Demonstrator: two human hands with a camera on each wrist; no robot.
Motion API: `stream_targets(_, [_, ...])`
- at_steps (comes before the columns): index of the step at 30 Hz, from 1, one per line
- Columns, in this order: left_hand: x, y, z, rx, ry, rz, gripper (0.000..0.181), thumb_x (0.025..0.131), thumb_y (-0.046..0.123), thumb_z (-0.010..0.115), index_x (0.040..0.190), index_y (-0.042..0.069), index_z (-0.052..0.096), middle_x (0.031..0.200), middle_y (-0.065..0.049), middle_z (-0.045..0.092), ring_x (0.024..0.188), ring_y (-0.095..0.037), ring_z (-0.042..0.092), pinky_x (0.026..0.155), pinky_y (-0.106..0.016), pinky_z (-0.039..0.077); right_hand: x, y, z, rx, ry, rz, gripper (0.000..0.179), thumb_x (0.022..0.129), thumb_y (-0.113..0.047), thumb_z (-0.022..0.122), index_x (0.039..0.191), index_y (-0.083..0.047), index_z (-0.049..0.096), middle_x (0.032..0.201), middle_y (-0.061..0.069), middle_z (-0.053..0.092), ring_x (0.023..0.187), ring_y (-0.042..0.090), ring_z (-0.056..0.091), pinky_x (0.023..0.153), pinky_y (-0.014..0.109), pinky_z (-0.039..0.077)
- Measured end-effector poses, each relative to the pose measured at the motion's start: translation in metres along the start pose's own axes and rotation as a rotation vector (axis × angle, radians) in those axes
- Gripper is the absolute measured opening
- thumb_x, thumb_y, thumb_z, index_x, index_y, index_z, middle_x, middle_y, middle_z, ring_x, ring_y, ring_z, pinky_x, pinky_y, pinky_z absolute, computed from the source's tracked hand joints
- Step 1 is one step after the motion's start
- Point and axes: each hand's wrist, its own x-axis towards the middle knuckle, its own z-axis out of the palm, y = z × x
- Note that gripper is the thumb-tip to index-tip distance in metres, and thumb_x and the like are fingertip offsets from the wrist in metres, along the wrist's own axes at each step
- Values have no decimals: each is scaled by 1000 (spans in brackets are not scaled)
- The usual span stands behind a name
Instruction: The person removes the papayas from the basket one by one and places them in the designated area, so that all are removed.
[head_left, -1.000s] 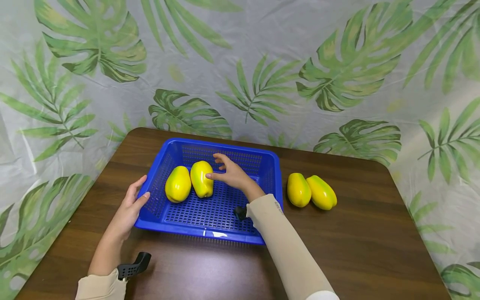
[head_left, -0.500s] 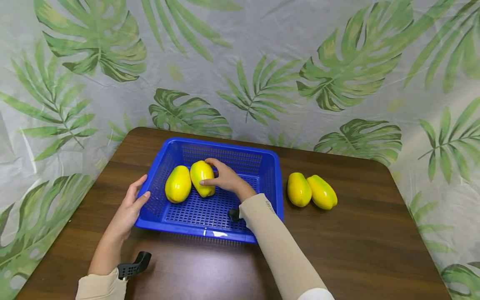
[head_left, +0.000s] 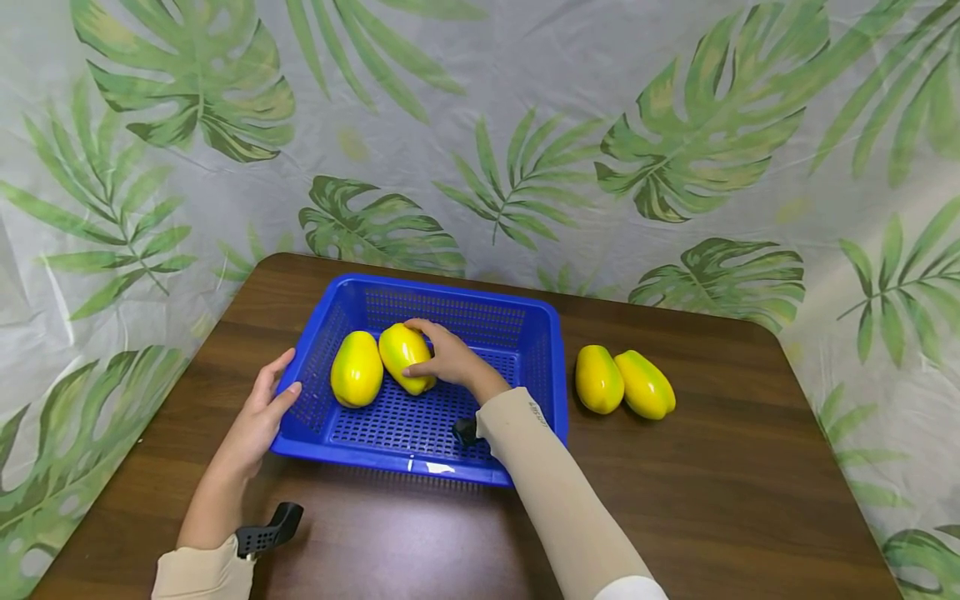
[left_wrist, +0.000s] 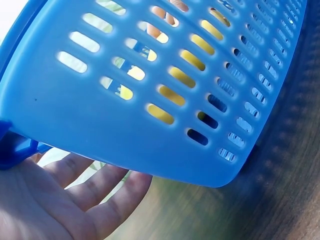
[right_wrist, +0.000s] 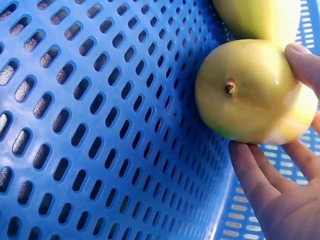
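Head view first: how far along does the work look?

Partway, I'd judge. Two yellow pieces, the held fruit (head_left: pixel 400 352) and the free fruit (head_left: pixel 357 371), are inside the blue basket (head_left: pixel 360 458), which stands by the back edge of the worktop (head_left: pixel 720 467), toward its back left corner.

And outside it?

Two more: the inner loose fruit (head_left: pixel 600 380) and the outer loose fruit (head_left: pixel 645 385), side by side between the basket's right edge and the worktop's right edge. No hand is on them.

What is the right hand (head_left: pixel 450 357) doing?

Grasping the held fruit, thumb on one side and fingers on the other; the right wrist view shows it plainly. That fruit sits left of the basket's middle, right beside the free fruit. Whether it bears on the basket floor, I can't tell.

The left hand (head_left: pixel 262 408)?

It holds the basket's left edge, thumb at the rim, fingers along the outer wall. Steadying it, I think.

So what is done, and what remains?

By my reading, the free fruit is settled. The held fruit is not released, and the loose pair lies apart from the basket.
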Motion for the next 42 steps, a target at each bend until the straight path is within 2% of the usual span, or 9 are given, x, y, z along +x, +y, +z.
stream_targets(9, [1,-1,1,3,-2,2,58,98,31,35,144,13,5,135,-22,23,99,-14,46,76,-23,43,-1,-1,-2,1,24,-27,74,75,-23,75,137,-22,35,137,1,35,119,18,37,89,36,39])
stream_targets(17, [1,-1,2,-7,0,0,58,98,31,35,144,13,6,134,-22,24,98,-14,47,75,-23,43,-4,-6,-8,99,37,-52,74,75,-18,74,137,-20,34,137,2,33,114,20,43,81,32,44])
stream_targets(22, [1,-1,1,-15,1,9,58,98,30,35,144,12,6,133,-22,25,96,-12,49,74,-23,44,-6,-12,-12,140,56,-93,74,76,-18,74,138,-20,34,138,1,32,114,22,42,81,31,44])
stream_targets(31, [0,-3,0,-13,4,2,58,98,30,35,144,12,5,133,-22,24,96,-12,48,74,-24,44,-7,-24,-15,214,65,-154,74,76,-13,73,138,-21,34,138,1,30,109,28,47,71,28,48])
stream_targets(42, [1,-1,0,-9,-4,-4,58,98,31,35,144,14,5,133,-23,24,96,-14,49,74,-25,45,-18,-41,-30,235,103,-224,73,76,-17,73,137,-25,34,136,0,32,103,23,49,76,29,47])
